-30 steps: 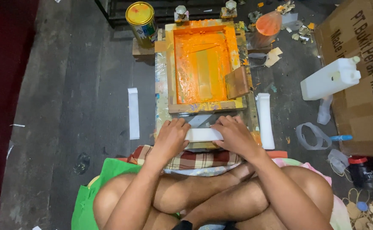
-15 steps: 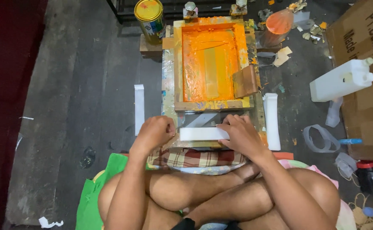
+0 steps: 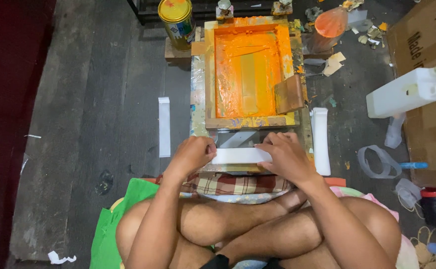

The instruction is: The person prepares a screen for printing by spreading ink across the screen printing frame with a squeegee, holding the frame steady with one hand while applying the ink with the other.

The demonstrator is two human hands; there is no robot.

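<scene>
I sit cross-legged on the floor in front of a wooden printing frame [image 3: 248,121] whose mesh is smeared with orange ink. Below its near edge a narrow white strip [image 3: 239,156] lies flat on the board. My left hand [image 3: 194,155] pinches the strip's left end. My right hand [image 3: 283,156] rests on its right end, fingers pressing down. A brown squeegee [image 3: 288,93] leans inside the frame at its right side.
A yellow paint tin [image 3: 176,18] stands left of the frame's far end. White strips lie on the floor at the left [image 3: 164,126] and in a stack at the right [image 3: 320,140]. A white jerrycan [image 3: 406,92], cardboard box [image 3: 429,45] and orange ink bag [image 3: 331,22] are to the right.
Both hands and the white strip stay at the frame's near edge; my left hand has slid to the strip's left end. The camera has shifted slightly.
</scene>
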